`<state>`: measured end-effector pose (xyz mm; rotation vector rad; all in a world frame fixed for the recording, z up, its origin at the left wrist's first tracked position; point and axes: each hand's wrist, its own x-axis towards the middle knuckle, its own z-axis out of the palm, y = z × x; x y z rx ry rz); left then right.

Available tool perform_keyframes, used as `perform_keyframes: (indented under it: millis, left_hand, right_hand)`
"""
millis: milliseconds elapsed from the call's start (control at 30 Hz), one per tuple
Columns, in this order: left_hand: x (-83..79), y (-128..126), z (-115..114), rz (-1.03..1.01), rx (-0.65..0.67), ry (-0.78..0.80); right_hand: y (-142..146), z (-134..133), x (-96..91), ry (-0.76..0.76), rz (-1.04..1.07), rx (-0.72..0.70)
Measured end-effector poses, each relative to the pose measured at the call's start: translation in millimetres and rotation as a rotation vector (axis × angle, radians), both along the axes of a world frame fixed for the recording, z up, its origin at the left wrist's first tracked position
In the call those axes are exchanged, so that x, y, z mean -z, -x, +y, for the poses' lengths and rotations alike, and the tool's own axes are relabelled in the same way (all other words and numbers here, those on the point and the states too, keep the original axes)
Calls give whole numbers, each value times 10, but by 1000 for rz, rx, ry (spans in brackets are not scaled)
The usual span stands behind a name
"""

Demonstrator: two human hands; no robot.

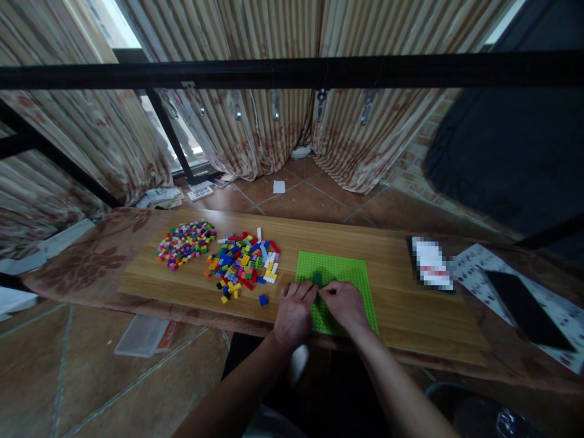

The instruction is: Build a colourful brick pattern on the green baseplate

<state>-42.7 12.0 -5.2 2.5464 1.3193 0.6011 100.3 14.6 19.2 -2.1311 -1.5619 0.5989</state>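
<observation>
A bright green baseplate (337,267) lies on a wooden board (401,292). My left hand (294,310) and my right hand (344,304) meet over the plate's near left part, fingers curled in a pinch. Between their fingertips sits a small dark green brick (316,278) on the plate; both hands touch it. Left of the plate lies a heap of mixed coloured bricks (244,258), and further left a heap of tiny multicoloured pieces (186,242). One blue brick (263,299) lies apart near the board's front edge.
A blurred card (431,263) and a black phone (527,310) on a printed sheet lie to the right. A black metal bar (292,72) crosses overhead before curtains. A clear plastic box (143,336) rests on the tiled floor at lower left.
</observation>
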Motion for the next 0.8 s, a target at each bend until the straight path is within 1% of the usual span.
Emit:
perform_keyframes:
  millis: [167,333,567,700,800]
  left_hand:
    - [-20,-14,49,65,2,16]
    - [-99,-37,78,135,-8,56]
    - [-234,-58,9,134,-49,138]
    - [-268,-3,19,58,-20,156]
    - [-294,53,73,-7,-38,156]
  right_hand:
    - [-6,17,47,19,11,-9]
    - [-16,47,83,23,35,-3]
    - [-53,60,58,-52,121,-20]
    - [-197,-44,83,-130,179,10]
    - [-342,-198,117,-188,206,67]
